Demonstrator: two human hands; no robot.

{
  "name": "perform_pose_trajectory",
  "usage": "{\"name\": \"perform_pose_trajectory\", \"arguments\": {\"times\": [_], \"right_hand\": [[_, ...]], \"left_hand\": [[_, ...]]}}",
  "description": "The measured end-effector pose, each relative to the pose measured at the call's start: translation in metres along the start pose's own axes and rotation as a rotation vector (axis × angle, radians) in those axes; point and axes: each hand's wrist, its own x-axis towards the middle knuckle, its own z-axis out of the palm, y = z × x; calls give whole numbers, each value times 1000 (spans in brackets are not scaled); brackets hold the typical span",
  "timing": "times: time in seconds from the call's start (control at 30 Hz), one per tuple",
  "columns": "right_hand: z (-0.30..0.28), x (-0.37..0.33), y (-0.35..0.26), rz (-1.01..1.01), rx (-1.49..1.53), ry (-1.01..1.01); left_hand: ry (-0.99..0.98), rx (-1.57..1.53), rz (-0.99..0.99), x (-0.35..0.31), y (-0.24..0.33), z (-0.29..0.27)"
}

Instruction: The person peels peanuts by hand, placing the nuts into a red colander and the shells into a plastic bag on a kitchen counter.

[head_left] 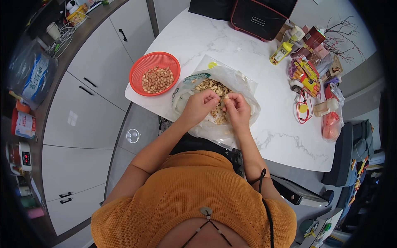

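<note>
Both hands are over a white plastic bag [249, 89], opened wide and full of peanut shells [212, 86]. The fingers of my left hand [199, 106] are pinched together; what they hold, if anything, is too small to make out. Close beside it, my right hand [238, 110] has thumb and forefinger closed on a pale, small piece that looks like a peanut [226, 97]. The two hands are a small gap apart. To the left, a red plastic basket [136, 66] holds many shelled, reddish-brown peanut kernels [158, 79].
The bag and basket sit near the front edge of a white marbled table [285, 120]. At the back stands a black and red appliance [258, 20]. A yellow bottle [281, 53], snack packets [305, 74] and a red cord [303, 108] lie right. White cabinets [82, 111] curve along the left.
</note>
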Motion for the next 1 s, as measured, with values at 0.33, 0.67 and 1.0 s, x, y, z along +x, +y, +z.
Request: {"name": "perform_pose_trajectory", "arguments": {"times": [0.33,0.67,1.0], "right_hand": [[-3,-2,-8,-263,-488,20],[0,4,-19,-582,-551,-44],[0,6,-24,-599,-525,-92]], "left_hand": [[-17,-45,-20,2,1,-1],[-116,-162,-168,6,5,-7],[-170,-280,-193,7,1,-10]]}}
